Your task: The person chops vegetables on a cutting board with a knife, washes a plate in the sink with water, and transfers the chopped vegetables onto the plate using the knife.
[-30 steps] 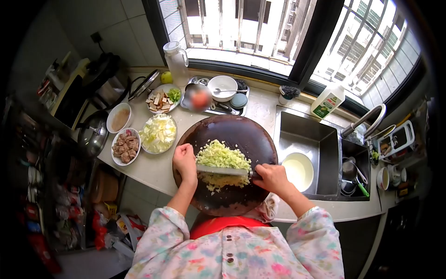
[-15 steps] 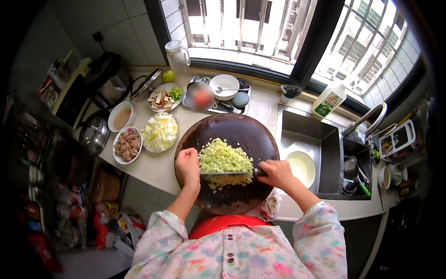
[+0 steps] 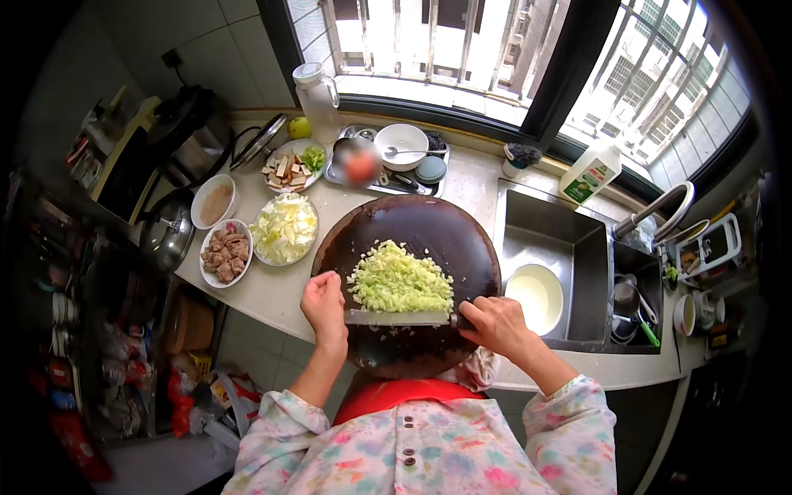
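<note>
My right hand (image 3: pixel 499 322) is wrapped round the dark handle of a kitchen knife (image 3: pixel 400 318). Its broad blade lies across the near side of a heap of finely chopped pale green vegetable (image 3: pixel 400 278). The heap sits on a round, dark chopping board (image 3: pixel 470 239). At the board's left edge, my left hand (image 3: pixel 324 305) is closed, fingers curled together, just beyond the blade's tip and apart from the heap. Nothing shows in its fingers.
Left of the board are a plate of cut cabbage (image 3: pixel 285 229), a bowl of meat chunks (image 3: pixel 225 254) and a plate with brown pieces (image 3: pixel 285 173). A tray (image 3: pixel 440 169) with a white bowl (image 3: pixel 402 147) stands behind. The sink (image 3: pixel 549 239), right, holds a bowl of pale liquid (image 3: pixel 535 299).
The knife has come slightly nearer to me, from against the heap to its front edge. My left hand has shifted a little left and away from the heap.
</note>
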The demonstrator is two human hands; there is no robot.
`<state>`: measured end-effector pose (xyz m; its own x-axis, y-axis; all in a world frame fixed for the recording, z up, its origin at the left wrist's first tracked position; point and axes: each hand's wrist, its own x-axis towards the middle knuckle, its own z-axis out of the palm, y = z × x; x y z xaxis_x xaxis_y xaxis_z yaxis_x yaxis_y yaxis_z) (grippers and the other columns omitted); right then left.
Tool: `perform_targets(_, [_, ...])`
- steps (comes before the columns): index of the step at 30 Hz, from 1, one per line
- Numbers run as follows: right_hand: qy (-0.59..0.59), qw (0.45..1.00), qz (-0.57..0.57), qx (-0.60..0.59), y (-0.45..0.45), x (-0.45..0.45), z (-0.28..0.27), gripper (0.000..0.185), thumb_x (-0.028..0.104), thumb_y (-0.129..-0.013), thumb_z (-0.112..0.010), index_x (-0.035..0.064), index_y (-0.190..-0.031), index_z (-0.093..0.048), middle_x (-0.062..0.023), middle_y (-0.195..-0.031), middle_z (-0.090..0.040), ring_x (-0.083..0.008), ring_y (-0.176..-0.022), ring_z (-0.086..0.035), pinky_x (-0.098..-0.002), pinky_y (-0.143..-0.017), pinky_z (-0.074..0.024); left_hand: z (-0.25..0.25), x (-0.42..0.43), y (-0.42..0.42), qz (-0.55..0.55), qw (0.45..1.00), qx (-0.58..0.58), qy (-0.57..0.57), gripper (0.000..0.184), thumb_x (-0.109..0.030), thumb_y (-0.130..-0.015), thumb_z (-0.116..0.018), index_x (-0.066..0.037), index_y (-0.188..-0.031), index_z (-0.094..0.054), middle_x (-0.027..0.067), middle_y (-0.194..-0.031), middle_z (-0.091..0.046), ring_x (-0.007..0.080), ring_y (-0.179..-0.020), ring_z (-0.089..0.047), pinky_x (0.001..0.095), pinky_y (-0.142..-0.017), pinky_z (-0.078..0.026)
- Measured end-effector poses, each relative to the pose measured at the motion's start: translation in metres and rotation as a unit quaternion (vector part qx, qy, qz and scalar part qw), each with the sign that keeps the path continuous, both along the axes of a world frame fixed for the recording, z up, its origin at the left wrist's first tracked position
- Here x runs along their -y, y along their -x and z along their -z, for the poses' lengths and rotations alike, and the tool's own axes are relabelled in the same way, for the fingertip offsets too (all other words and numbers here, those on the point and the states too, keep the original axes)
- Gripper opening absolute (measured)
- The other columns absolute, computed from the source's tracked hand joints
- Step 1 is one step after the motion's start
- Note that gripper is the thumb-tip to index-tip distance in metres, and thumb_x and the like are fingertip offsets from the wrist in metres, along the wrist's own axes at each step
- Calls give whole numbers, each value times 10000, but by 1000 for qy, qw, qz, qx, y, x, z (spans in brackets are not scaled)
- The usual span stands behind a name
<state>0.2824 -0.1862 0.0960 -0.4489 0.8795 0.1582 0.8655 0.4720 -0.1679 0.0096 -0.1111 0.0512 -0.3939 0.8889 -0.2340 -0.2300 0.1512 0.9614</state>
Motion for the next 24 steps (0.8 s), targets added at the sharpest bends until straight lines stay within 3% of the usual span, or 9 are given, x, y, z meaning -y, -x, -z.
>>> perform_targets(3, [-47,999,22,-2,6,-9,-14,346,292,-630,-750,125,-827,-519,-33,-659,-514,-219,-598,-587,-344,-518,-452,-16,-19,0,8,1000,21,-20,140,-76,-856,-598,19,-949,-555,-22,-654,-513,20,-508,-398,169,-439,-302])
perform_targets(6, [-42,998,46,18,14,-16,-8,342,303,-639,-744,118,-816,-517,-35,-661,-522,-208,-598,-579,-330,-533,-453,1,-40,3,24,1000,20,5,129,-79,-859,-592,18,-938,-560,-21,-657,-518,27,-506,-405,176,-448,-321])
perform_targets(11, [-20,998,55,-27,3,-12,34,316,295,-634,-746,113,-765,-522,-43,-660,-531,-223,-595,-600,-345,-527,-468,10,-36,-17,4,996,-85,-16,107,-67,-857,-579,21,-917,-572,-10,-664,-547,42,-544,-446,189,-488,-357])
perform_targets(15, [20,998,58,-26,2,-20,11,317,284,-645,-741,102,-785,-522,-58,-666,-541,-242,-611,-605,-359,-525,-469,-11,-46,-12,22,999,-41,-2,106,-62,-852,-589,23,-912,-573,-10,-656,-540,42,-535,-440,194,-474,-345])
perform_targets(19, [-11,997,76,3,7,-28,-18,338,304,-627,-749,105,-773,-517,-57,-656,-548,-240,-597,-601,-370,-500,-456,-12,-66,-11,41,999,-6,-17,97,-55,-840,-590,27,-891,-579,-9,-630,-529,48,-517,-441,195,-467,-341])
perform_targets(22, [20,994,103,14,9,-29,-1,341,297,-631,-751,102,-774,-510,-59,-659,-550,-247,-602,-603,-370,-504,-459,12,-72,-15,41,997,-57,39,88,-52,-830,-584,31,-859,-583,-8,-613,-528,54,-505,-445,200,-460,-343])
perform_targets(24, [18,995,93,-9,4,-22,16,313,292,-668,-733,99,-785,-515,-75,-659,-565,-256,-600,-613,-368,-517,-476,18,-66,-21,35,994,-105,-16,95,-57,-817,-586,34,-842,-586,-5,-604,-530,58,-496,-454,208,-454,-347])
